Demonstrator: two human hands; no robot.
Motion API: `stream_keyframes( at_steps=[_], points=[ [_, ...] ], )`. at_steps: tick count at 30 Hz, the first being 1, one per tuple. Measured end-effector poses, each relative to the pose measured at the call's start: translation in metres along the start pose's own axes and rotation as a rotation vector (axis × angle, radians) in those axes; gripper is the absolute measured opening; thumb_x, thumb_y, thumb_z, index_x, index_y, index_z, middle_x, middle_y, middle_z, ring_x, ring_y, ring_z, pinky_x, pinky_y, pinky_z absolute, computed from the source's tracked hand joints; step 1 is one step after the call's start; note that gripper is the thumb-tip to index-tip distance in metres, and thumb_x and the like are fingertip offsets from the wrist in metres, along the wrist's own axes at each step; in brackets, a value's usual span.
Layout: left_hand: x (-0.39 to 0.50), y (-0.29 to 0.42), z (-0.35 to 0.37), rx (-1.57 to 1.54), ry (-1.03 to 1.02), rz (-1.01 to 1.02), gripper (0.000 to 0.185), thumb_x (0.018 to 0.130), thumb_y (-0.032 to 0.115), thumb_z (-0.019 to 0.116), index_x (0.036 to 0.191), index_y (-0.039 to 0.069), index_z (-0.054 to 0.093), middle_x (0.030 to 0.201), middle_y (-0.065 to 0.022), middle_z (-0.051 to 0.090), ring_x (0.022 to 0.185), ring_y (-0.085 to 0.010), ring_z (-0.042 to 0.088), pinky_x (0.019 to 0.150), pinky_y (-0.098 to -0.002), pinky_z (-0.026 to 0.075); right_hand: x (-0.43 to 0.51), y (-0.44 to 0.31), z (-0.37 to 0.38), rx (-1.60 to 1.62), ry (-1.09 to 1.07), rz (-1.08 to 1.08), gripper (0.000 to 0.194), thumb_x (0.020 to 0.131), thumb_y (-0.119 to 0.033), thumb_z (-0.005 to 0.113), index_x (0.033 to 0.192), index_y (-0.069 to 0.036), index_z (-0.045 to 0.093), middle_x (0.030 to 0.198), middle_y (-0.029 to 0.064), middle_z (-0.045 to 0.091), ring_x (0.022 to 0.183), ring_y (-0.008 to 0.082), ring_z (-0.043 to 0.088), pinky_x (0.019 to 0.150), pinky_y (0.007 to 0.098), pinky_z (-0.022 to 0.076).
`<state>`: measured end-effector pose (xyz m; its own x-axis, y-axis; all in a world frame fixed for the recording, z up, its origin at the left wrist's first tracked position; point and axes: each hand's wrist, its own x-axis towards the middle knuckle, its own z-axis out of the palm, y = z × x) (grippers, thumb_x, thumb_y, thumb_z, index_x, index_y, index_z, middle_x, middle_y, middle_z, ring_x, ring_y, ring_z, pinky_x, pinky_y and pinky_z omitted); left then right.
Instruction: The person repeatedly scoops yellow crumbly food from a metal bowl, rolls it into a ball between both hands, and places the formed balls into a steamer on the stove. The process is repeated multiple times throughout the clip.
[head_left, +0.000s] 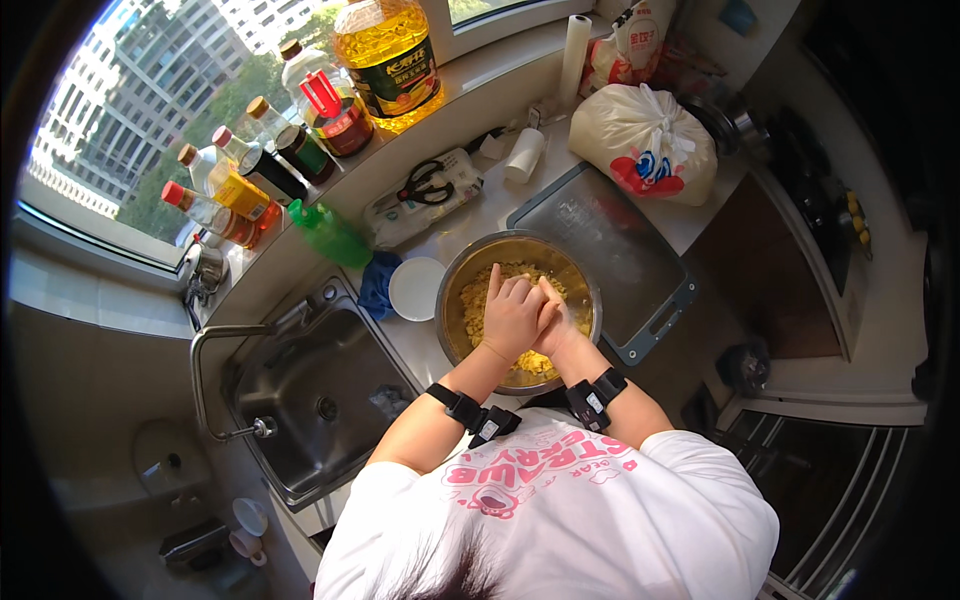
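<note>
A round metal bowl (445, 330) stands on the counter close to my body, with yellow crumbly dough (474, 300) inside it. My left hand (514, 313) is over the bowl, its index finger stretched out and its other fingers bent. Pressed against it from the right is my right hand (555, 321), partly covered by the left. The two hands touch; whether any dough is between them cannot be seen. Both wrists carry black straps with small devices.
A metal sink (300, 382) lies left, with a white plate (417, 289) and blue cloth (379, 283) beside the bowl. Right of it is a grey cutting board (607, 247), with a tied white bag (645, 142) behind. Scissors (426, 184) rest on a packet; bottles line the sill.
</note>
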<state>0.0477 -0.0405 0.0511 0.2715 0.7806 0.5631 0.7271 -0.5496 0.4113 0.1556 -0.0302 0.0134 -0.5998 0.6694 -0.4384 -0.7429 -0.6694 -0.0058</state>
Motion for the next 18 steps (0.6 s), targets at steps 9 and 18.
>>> stream_keyframes(
  at_steps=[9, 18],
  points=[
    [-0.006, -0.004, 0.011, -0.148, 0.052, -0.216, 0.018, 0.087, 0.017, 0.059, 0.074, 0.004, 0.057, 0.072, -0.0116, 0.053, 0.069, -0.0314, 0.055, 0.066, -0.0375, 0.048, 0.003, 0.005, -0.002, -0.290, 0.307, -0.126, 0.059, 0.100, -0.056, 0.022, 0.119, -0.012, 0.056, 0.119, 0.0054, 0.061, 0.113, 0.0205, 0.057, 0.099, 0.0388, 0.0437],
    [0.017, 0.002, 0.006, -0.200, 0.028, -0.308, 0.031, 0.095, 0.035, 0.054, 0.087, 0.007, 0.065, 0.094, -0.0103, 0.066, 0.099, -0.0317, 0.060, 0.109, -0.0576, 0.027, 0.000, -0.006, 0.031, -0.164, -0.043, -0.155, 0.056, 0.100, -0.055, 0.025, 0.121, -0.013, 0.057, 0.122, 0.0075, 0.060, 0.113, 0.0222, 0.058, 0.097, 0.0411, 0.0464]
  ],
)
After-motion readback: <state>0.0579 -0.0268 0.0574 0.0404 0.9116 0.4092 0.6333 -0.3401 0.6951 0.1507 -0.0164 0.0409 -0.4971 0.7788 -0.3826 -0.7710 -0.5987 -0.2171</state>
